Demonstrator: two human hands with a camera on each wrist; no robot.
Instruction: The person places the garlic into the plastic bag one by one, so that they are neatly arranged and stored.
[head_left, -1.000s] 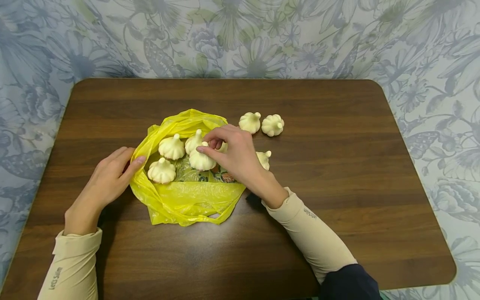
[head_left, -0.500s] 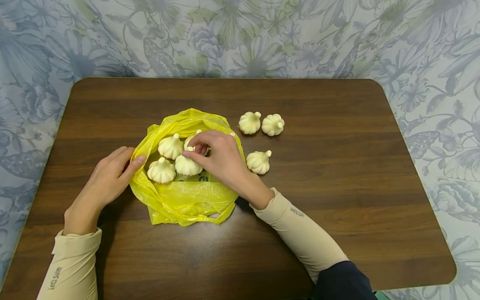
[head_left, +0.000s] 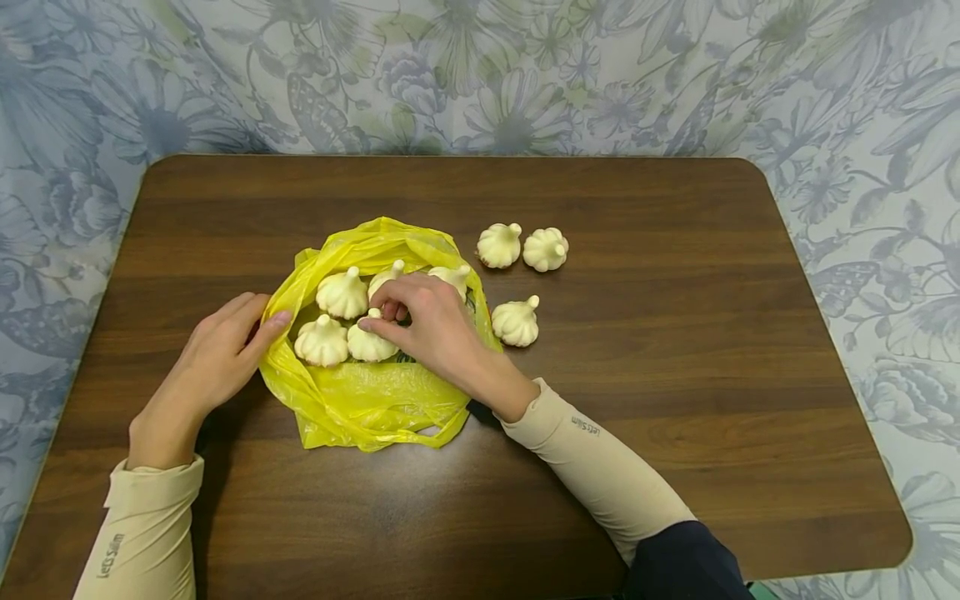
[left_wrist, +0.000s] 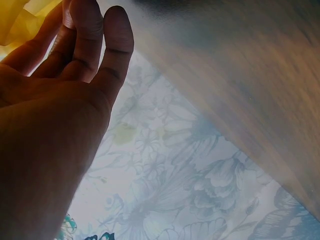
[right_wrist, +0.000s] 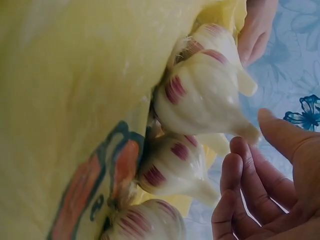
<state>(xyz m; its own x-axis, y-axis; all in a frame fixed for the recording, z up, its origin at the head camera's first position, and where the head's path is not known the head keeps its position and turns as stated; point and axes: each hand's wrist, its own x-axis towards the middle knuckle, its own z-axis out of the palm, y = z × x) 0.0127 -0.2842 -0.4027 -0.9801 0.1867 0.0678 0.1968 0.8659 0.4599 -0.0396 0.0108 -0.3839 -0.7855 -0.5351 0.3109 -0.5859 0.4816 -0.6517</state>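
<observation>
The garlic bulb (head_left: 372, 343) is held or left stem-up inside the yellow bag (head_left: 382, 392); whether its stem is pinched by the right hand (head_left: 431, 323) or merely bracketed cannot be told. The bag's rim is pinched by the left hand (head_left: 213, 354). Bagging seems in hand; clean release appears called for, with three bulbs (head_left: 515, 324) outside on the worktop (head_left: 675, 333). Left fingertips are hidden by plastic.
</observation>
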